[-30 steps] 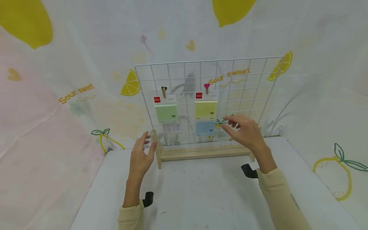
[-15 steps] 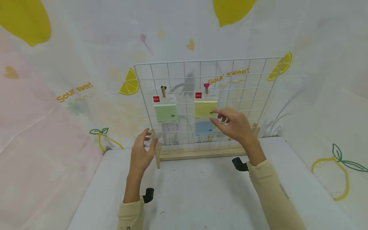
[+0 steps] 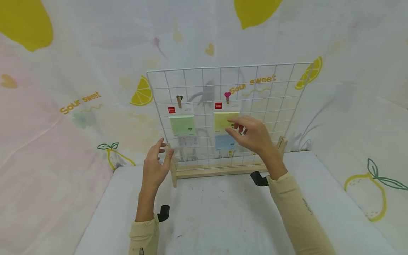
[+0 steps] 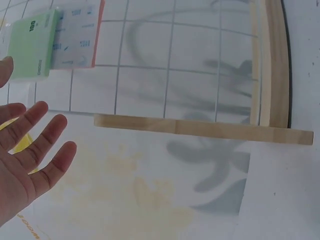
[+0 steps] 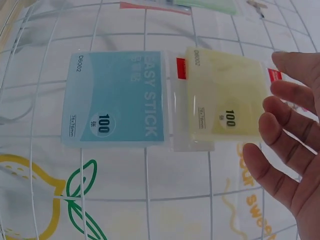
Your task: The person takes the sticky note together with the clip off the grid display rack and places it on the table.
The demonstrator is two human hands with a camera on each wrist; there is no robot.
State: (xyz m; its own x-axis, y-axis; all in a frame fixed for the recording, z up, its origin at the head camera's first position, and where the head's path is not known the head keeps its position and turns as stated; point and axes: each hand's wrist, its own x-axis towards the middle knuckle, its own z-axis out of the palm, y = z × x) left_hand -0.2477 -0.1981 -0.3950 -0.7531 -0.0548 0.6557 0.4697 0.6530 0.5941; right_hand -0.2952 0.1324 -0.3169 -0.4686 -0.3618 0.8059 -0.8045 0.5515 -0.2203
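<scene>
A white wire grid rack [image 3: 229, 67] stands on a wooden base [image 3: 220, 171]. From a pink heart-topped clothespin [image 3: 227, 98] hangs a yellow sticky-note pack [image 5: 225, 95], with a blue sticky-note pack [image 5: 115, 97] showing below it. My right hand [image 3: 253, 136] is at the yellow pack, its fingers and thumb spread apart and overlapping the pack in the head view. A green sticky-note pack [image 3: 182, 124] hangs at left from a black heart-topped clothespin [image 3: 179, 102]. Beside the rack's left wooden foot, my left hand [image 3: 154, 168] is raised with loosely bent fingers, holding nothing.
Behind the green pack a red-edged printed packet [image 4: 77, 37] shows in the left wrist view. The rack stands at the back of a white table [image 3: 216, 219]. A lemon-printed cloth [image 3: 105, 53] hangs right behind it.
My right hand has moved left and a little upward, from beside the packs to in front of the yellow one. My left hand has risen slightly. The packs hang as before.
</scene>
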